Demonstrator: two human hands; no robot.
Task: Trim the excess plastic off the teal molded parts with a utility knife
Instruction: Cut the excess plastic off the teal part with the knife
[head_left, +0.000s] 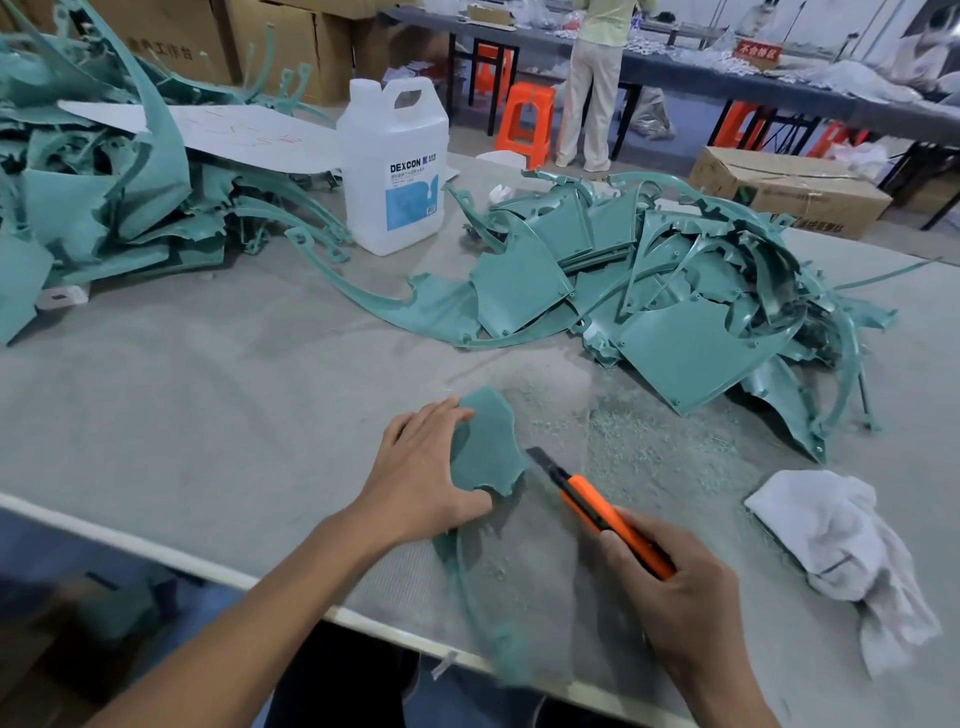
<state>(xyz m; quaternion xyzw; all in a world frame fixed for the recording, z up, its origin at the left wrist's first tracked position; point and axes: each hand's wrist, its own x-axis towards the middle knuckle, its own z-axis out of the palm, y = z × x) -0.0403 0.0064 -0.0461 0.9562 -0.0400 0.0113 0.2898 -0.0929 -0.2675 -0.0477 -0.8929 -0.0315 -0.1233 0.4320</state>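
A teal molded part (485, 447) lies on the grey table near the front edge, its thin curved arm running down toward me and blurred at the end. My left hand (423, 470) holds it down, fingers over the top edge and thumb under the lower edge. My right hand (675, 582) grips an orange utility knife (597, 506) with the blade out. The blade tip sits just right of the part's right edge. Teal shavings are scattered on the table right of the blade.
A heap of teal parts (675, 291) lies at the right rear, another pile (104, 182) at the left. A white Dexcon jug (395, 166) stands between them. A white rag (841, 551) lies at the right. The table edge (156, 545) runs close below my arms.
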